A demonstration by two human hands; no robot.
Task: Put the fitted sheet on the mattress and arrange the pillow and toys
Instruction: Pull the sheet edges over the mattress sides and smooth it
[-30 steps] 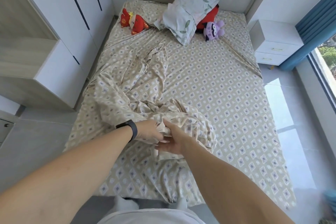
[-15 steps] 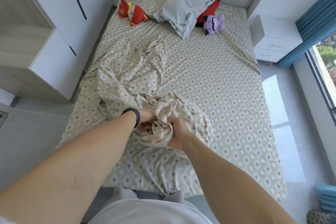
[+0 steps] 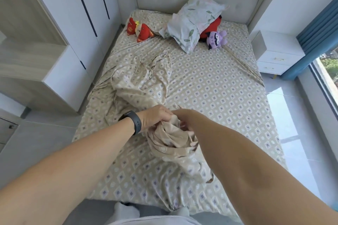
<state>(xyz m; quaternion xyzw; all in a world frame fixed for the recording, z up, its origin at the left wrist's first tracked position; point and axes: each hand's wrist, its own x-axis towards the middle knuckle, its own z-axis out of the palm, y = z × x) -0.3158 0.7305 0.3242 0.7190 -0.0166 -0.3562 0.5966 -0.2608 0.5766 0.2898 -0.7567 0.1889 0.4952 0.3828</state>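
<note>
At the foot of the bed, 2 bare hands meeting over a bunched length of the fitted sheet (image 3: 170,139): left hand (image 3: 155,118), a dark band (image 3: 136,121) at its wrist, fingers curled round the gathered cloth; right hand (image 3: 182,123) mostly hidden behind its own forearm, fingertips buried in the same bundle, apparently gripping it. Task judged barely half done: patterned beige fabric covering most of the mattress (image 3: 219,93), but a rumpled ridge running up the left side and a loose fold along the right edge, corners seemingly not yet tucked. Still to arrange at the headboard (image 3: 182,0) end: a leaf-print pillow (image 3: 193,22) lying askew across a red toy (image 3: 214,26), a purple plush (image 3: 216,39) just beside it, another red plush (image 3: 140,30) to the left. White wardrobe doors (image 3: 82,14) close along the left, a white nightstand (image 3: 276,53) on the right, blue curtain (image 3: 318,29) and bright window beyond, pale tiled floor (image 3: 292,124).
</note>
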